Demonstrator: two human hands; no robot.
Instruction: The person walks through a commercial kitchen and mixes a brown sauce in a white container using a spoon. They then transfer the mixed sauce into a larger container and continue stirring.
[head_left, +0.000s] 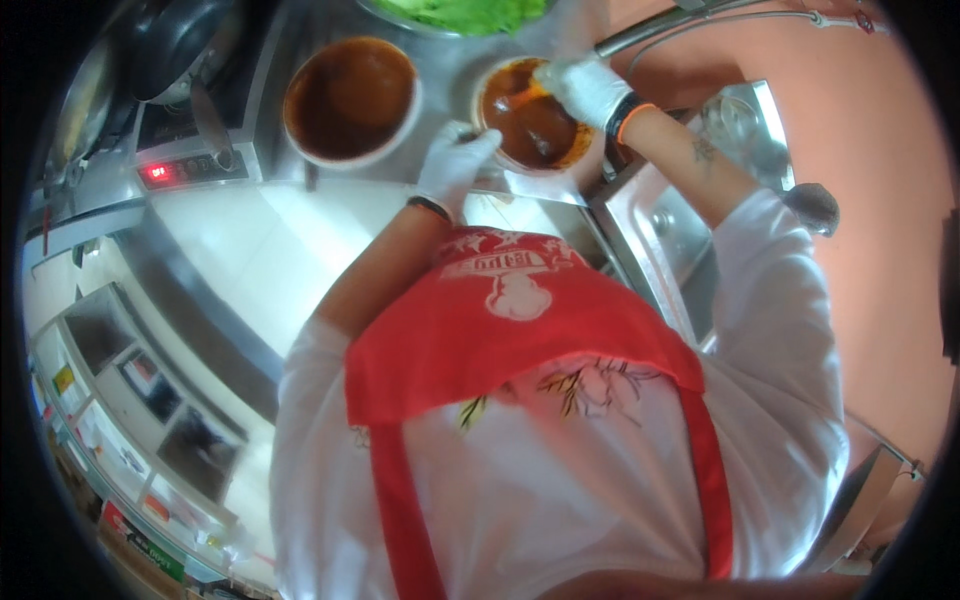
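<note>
My gloved left hand (459, 157) pinches the near left rim of a round bowl (517, 169) that stands at the counter's front edge. Thick reddish-brown sauce (536, 127) fills much of it, and an oily orange film coats the inner wall. Over the bowl's far right side, my gloved right hand (589, 90) is closed around a utensil (526, 96) with an orange end, perhaps a spatula, which dips into the sauce. Fingers cover its handle. To the left sits a second round bowl (361, 160) of dark brown liquid (349, 97), touched by neither hand.
Green leaves (465, 10) lie in a metal bowl (411, 28) beyond the sauces. Left is an induction cooker (196, 169) with a lit display and a long-handled pan (169, 86). A steel sink (664, 221) and metal container (742, 124) lie right, beside the wall (847, 187).
</note>
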